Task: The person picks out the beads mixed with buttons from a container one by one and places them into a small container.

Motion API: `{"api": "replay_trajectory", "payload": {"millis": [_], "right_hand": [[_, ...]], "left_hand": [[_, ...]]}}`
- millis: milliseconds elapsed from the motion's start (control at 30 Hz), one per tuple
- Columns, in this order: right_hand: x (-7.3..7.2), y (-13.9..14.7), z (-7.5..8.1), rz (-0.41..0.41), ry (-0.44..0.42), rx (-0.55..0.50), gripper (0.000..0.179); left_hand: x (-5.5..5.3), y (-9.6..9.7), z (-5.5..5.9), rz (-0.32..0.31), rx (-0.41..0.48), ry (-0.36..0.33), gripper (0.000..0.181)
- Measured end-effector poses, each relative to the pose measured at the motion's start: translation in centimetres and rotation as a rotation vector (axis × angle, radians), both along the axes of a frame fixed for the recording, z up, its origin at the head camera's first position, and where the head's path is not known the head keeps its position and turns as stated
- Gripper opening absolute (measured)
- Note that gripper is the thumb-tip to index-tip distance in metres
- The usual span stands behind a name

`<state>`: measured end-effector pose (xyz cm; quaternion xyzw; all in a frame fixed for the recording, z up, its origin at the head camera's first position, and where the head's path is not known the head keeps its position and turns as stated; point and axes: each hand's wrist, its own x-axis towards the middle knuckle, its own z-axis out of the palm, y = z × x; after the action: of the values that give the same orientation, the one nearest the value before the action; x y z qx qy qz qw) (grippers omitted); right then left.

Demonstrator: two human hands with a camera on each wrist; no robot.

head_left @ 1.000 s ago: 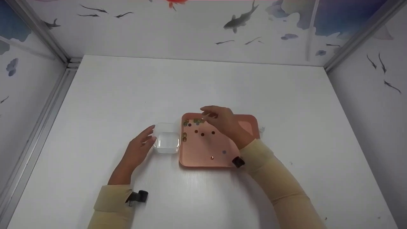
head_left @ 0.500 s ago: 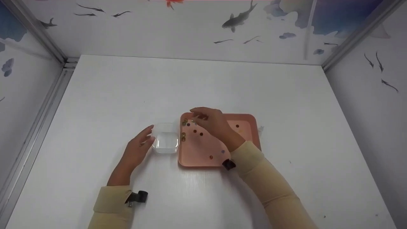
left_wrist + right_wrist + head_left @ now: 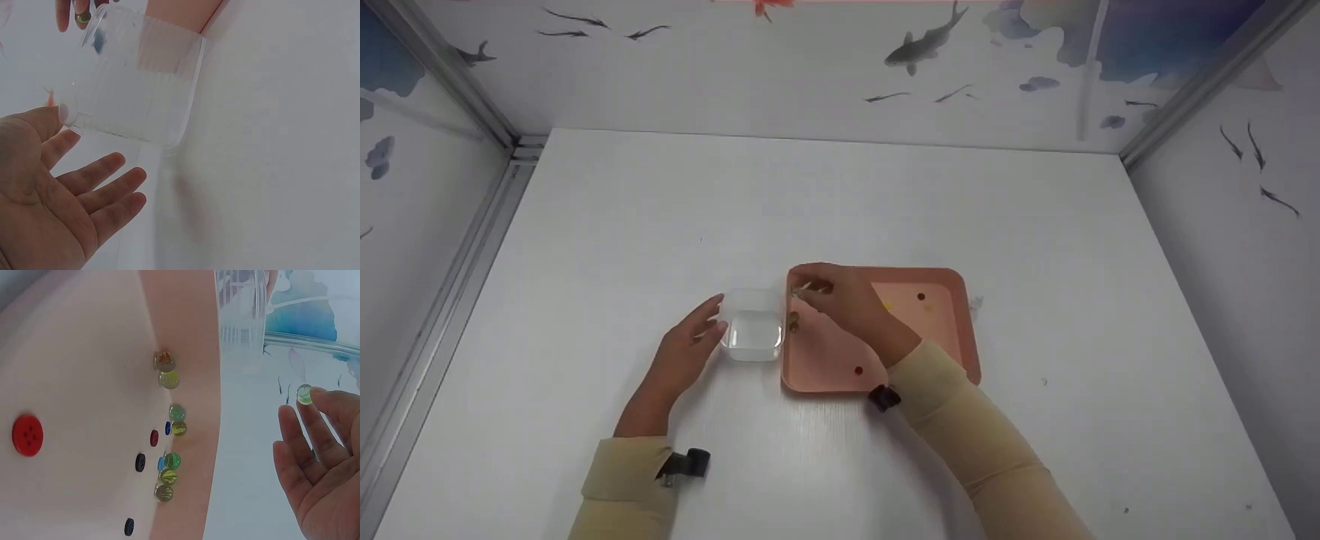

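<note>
My right hand (image 3: 844, 300) is over the left back corner of a pink tray (image 3: 825, 386). Its thumb and index finger pinch a clear green marble (image 3: 304, 394), held up near the tray wall in the right wrist view. Several other glass marbles (image 3: 168, 476) line that wall inside the tray. Buttons lie among and beyond them, including a red button (image 3: 27, 435) and a black button (image 3: 140, 462). To the left, a clear plastic container (image 3: 754, 330) stands against the tray. My left hand (image 3: 690, 349) rests its thumb at the container's side (image 3: 135, 79), other fingers loosely extended.
A small clear scrap (image 3: 976, 303) lies just right of the tray. The white table (image 3: 840, 202) is bounded by printed panels with fish (image 3: 922, 49) at the back and sides. Tiny specks (image 3: 1126, 510) dot the table's right front.
My right hand has moved left across the tray to its left back corner, uncovering buttons on the tray's right. The left hand and container have stayed in place.
</note>
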<state>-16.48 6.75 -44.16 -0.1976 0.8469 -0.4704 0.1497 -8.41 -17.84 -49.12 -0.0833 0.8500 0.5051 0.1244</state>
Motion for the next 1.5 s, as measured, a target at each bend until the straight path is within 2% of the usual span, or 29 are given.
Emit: {"api": "replay_trajectory", "payload": {"millis": [100,200,533,867,1100,1400,1500], "right_hand": [[0.1,-0.4,-0.1,0.022,0.068,0.001,0.032],[0.2,-0.8,-0.3,0.047,0.09,-0.022,0.03],[0.8,-2.1,-0.1,0.097,0.068,-0.039,0.031],[1.3,-2.9,0.0,0.141,0.098,0.039,0.032],[1.5,-3.5,0.4,0.171,0.209,0.18,0.032],[1.7,-4.3,0.4,0.223,0.262,0.277,0.031],[1.7,-4.7,0.3,0.252,0.306,0.316,0.031]], "left_hand": [[0.0,0.1,0.0,-0.004,-0.008,0.001,0.052],[-0.1,0.1,-0.1,-0.001,-0.009,-0.004,0.052],[-0.2,0.1,-0.2,0.007,-0.018,-0.031,0.052],[-0.3,0.0,0.0,-0.01,-0.021,-0.033,0.053],[-0.2,0.0,-0.1,-0.004,-0.021,-0.034,0.053],[-0.1,0.0,-0.3,-0.005,-0.022,-0.029,0.054],[-0.2,-0.1,-0.4,-0.006,-0.023,-0.027,0.054]]}}
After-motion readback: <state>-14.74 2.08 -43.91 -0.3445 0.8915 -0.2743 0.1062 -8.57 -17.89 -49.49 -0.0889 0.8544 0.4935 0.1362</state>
